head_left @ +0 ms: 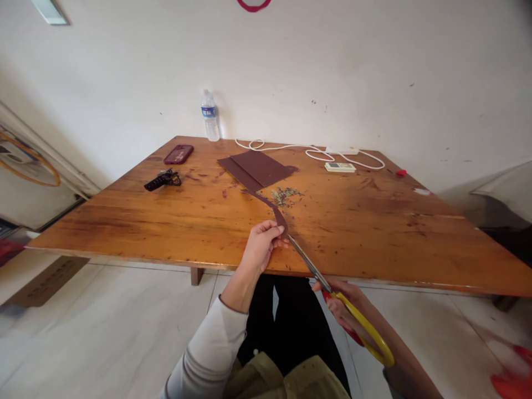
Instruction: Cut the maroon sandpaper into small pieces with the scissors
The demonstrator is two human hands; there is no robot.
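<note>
My left hand (261, 244) pinches the near end of a narrow dark brown strip (274, 209) that runs back across the wooden table (166, 221) to a folded brown sheet (255, 169). My right hand (347, 310) grips scissors (332, 291) with yellow and red handles. Their blades point up and left, and the tips meet the strip just beside my left fingers. The blades look nearly closed. A small pile of greenish scraps (285, 195) lies by the strip.
A water bottle (210, 116) stands at the far edge by the wall. A dark red phone (178, 154) and a black tool (162, 180) lie to the left. A white cable (291, 148) and a small white device (339, 167) lie at the back right.
</note>
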